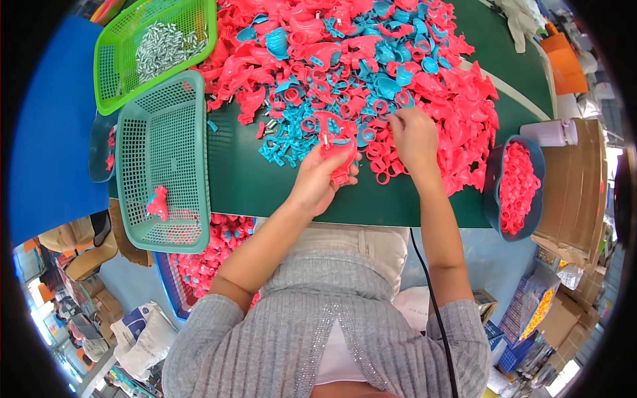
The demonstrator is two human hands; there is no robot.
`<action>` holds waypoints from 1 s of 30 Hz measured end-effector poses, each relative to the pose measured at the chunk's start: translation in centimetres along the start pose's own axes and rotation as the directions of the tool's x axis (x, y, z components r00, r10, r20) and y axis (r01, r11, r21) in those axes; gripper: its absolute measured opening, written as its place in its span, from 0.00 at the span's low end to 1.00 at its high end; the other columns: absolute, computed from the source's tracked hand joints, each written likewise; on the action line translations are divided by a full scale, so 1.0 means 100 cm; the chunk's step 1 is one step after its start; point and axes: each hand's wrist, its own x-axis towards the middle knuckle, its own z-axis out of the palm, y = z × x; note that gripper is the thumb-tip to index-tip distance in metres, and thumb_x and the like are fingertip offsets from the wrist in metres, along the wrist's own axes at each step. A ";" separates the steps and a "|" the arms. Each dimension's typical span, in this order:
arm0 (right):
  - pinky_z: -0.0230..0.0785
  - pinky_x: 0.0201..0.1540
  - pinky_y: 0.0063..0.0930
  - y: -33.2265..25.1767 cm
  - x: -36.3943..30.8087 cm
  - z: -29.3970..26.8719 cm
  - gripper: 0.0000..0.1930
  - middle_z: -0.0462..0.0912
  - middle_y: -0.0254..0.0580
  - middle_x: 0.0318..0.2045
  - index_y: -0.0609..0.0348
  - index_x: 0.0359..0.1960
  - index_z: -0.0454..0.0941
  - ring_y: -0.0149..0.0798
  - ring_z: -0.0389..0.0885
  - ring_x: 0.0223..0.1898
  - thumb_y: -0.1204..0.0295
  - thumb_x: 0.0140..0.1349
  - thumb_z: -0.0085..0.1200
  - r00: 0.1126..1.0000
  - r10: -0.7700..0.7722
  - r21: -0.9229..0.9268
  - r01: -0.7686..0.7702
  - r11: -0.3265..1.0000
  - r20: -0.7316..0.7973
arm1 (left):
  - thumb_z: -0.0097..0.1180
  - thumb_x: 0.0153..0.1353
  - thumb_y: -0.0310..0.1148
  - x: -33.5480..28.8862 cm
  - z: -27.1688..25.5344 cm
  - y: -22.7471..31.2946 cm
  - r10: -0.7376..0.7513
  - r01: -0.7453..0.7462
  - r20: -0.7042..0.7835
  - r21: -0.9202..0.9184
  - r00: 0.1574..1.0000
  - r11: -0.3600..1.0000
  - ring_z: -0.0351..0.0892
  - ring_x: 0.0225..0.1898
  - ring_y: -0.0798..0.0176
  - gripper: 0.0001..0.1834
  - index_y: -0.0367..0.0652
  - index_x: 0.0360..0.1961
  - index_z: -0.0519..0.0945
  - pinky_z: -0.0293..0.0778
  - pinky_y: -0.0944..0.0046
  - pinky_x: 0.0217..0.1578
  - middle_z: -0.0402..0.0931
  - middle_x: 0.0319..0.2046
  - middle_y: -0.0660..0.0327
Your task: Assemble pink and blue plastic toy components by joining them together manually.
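My left hand (317, 180) is wrapped round a pink plastic toy shell (345, 154) just above the table's near part. Blue pieces and a small silver metal cylinder (325, 140) show on the shell's upper side. To the right, my right hand (418, 140) has its fingers pinched together at the front of the pile, over blue and pink parts; what is between the fingertips is hidden. Around both hands lie pink rings (376, 166), small blue pieces (286, 134) and curved blue pieces (387, 87). Behind them rises a heap of pink shells (305, 32).
At left stand a teal basket (206, 169) with one pink-and-blue piece and a green basket (212, 30) holding silver cylinders. A blue-grey bin (490, 192) of pink rings is at right, beside a cardboard box (576, 192). Below the table's edge sits a crate of pink parts (206, 259).
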 end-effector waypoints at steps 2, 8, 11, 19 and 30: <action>0.71 0.32 0.36 -0.010 -0.003 -0.005 0.05 0.79 0.48 0.25 0.65 0.27 0.79 0.47 0.79 0.29 0.76 0.52 0.61 0.996 -0.048 0.154 0.059 0.986 -0.073 | 0.54 0.64 0.32 0.007 0.003 0.003 -0.022 0.020 -0.038 -0.054 0.999 0.998 0.79 0.34 0.65 0.14 0.41 0.49 0.70 0.77 0.64 0.33 0.77 0.40 0.58; 0.72 0.35 0.31 -0.059 -0.037 -0.023 0.07 0.80 0.44 0.28 0.64 0.28 0.79 0.44 0.80 0.34 0.79 0.48 0.64 0.925 -0.342 0.391 0.379 0.839 -0.164 | 0.50 0.67 0.31 0.006 0.016 0.003 0.083 -0.092 -0.055 -0.188 0.995 0.978 0.78 0.40 0.67 0.12 0.41 0.49 0.71 0.77 0.66 0.37 0.78 0.41 0.60; 0.73 0.38 0.38 -0.063 -0.043 -0.020 0.09 0.79 0.43 0.27 0.62 0.28 0.79 0.49 0.79 0.36 0.76 0.47 0.67 0.950 -0.296 0.452 0.306 0.838 -0.094 | 0.54 0.64 0.27 0.008 0.015 -0.002 0.280 -0.279 -0.004 -0.092 0.960 0.956 0.78 0.41 0.68 0.12 0.41 0.48 0.71 0.77 0.67 0.39 0.77 0.42 0.61; 0.66 0.50 0.37 -0.070 -0.050 -0.030 0.07 0.79 0.42 0.33 0.65 0.30 0.80 0.43 0.75 0.47 0.73 0.57 0.59 0.993 -0.001 0.756 -0.088 0.649 0.117 | 0.46 0.70 0.40 0.000 0.009 0.003 0.282 -0.283 -0.050 -0.028 0.958 0.959 0.78 0.41 0.66 0.16 0.42 0.51 0.68 0.75 0.65 0.42 0.77 0.40 0.60; 0.51 0.63 0.40 -0.080 -0.044 -0.024 0.06 0.64 0.50 0.61 0.63 0.33 0.82 0.47 0.60 0.63 0.73 0.58 0.57 0.976 -0.122 0.599 -0.012 0.800 0.182 | 0.16 0.64 0.68 -0.012 0.010 0.012 0.128 -0.118 0.066 -0.134 0.990 0.984 0.71 0.53 0.60 0.42 0.45 0.59 0.64 0.68 0.56 0.53 0.72 0.47 0.58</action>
